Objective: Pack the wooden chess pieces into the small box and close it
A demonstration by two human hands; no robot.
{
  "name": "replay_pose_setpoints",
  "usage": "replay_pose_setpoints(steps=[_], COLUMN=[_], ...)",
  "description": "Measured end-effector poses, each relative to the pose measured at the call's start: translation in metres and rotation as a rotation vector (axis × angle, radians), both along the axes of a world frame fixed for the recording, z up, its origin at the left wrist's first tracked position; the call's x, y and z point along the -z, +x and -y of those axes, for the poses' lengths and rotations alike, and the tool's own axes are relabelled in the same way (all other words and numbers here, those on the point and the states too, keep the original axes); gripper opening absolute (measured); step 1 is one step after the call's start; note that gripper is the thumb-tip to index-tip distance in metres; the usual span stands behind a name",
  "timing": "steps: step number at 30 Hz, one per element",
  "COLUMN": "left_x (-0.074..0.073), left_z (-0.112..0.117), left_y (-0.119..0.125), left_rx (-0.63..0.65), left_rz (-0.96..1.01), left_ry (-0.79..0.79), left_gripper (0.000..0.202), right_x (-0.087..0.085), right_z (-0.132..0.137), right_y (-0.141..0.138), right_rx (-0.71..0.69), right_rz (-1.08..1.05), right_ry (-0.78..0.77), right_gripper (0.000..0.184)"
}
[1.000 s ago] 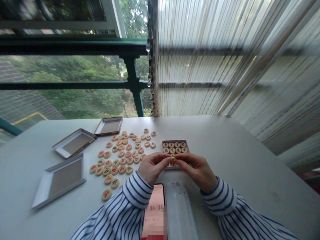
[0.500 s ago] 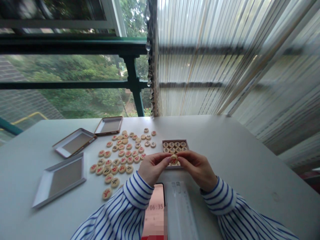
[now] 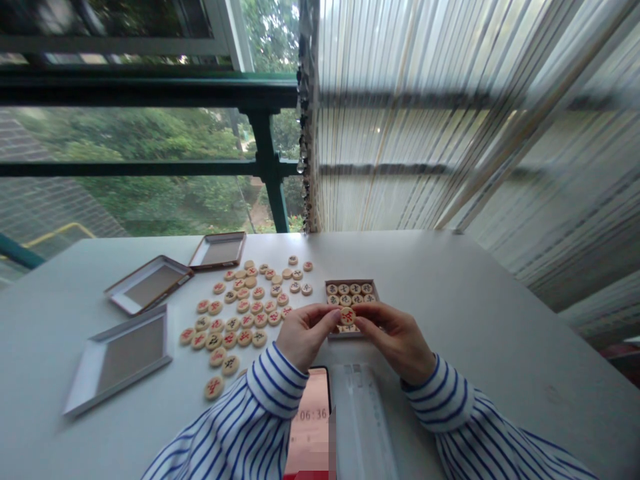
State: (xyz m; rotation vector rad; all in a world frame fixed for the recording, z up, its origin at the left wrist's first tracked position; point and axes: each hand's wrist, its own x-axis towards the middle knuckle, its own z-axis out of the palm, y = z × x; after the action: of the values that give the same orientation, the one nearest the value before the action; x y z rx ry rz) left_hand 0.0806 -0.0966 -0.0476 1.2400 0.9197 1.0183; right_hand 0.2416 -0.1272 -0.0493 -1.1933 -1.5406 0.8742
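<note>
Between the fingertips of both hands is a round wooden Chinese chess piece (image 3: 347, 316) with a red character facing up. My left hand (image 3: 306, 331) pinches its left edge, and my right hand (image 3: 399, 335) grips the right edge. Right behind and below it lies a shallow box (image 3: 376, 291) with rows of pieces in it, black characters showing on those at the back. My fingers and the held piece cover part of the box's front rows. Many loose pieces (image 3: 257, 307), red and black, are spread to the left of my left hand; a few lie blank side up.
Three shallow box parts stand at the left: a white one (image 3: 131, 357) in front, a brown-edged one (image 3: 153, 285) behind it, another (image 3: 219, 252) at the back. A phone (image 3: 311, 427) with a timer and a clear plastic case (image 3: 364, 427) lie near me on the white table (image 3: 505, 320).
The held piece has turned slightly between my fingers, so its red character faces me more fully. Both hands stay in nearly the same place.
</note>
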Motion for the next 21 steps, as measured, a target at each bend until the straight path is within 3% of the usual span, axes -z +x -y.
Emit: replay_pose_setpoints(steps=[8,14,21], left_x=[-0.0006,-0.0022,0.0027], left_z=[-0.0001,-0.0001,-0.0006], left_y=[0.0004,0.0002,-0.0007], left_rx=[-0.032,0.019,0.028], left_rz=[-0.003,-0.009,0.001], left_ry=[-0.036,-0.049,-0.024], left_gripper=[0.023,0.029,0.028], right_x=[-0.0003,-0.0025,-0.0011], right_z=[0.0008,0.0017,0.0016], right_y=[0.0004,0.0001,0.0016], right_rx=[0.022,0.005,-0.017], right_rz=[0.053,0.112,0.214], right_ry=[0.034,0.059,0.244], right_gripper=[0.02,0.022,0.026])
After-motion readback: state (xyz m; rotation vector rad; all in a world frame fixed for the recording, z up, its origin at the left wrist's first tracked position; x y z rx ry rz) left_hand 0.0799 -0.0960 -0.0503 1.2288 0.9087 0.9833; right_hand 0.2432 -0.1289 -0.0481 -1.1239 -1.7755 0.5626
